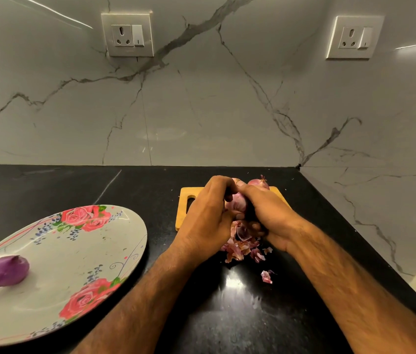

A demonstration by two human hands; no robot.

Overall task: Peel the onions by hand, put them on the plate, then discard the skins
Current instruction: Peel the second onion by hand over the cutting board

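Both hands were on the job here. The left hand (206,215) and right hand (270,213) each had a closed grip curled round the onion (237,201), held over the near edge of the cutting board (183,208). A peeled onion (7,270) sat on the plate (114,241), and an unpeeled onion (259,182) waited on the board. My worry was the skins (242,249) scattering over the black worktop (227,315). One stray scrap (267,276) lay apart, easy to miss at cleanup. A slick onion could also squirt out of that grip.

held onion (237,201): I see left hand (206,215) and right hand (270,213) gripping it.
skins (240,247): just below the fingers (221,182).
plate (61,251): far left, bearing peeled onion (7,270).
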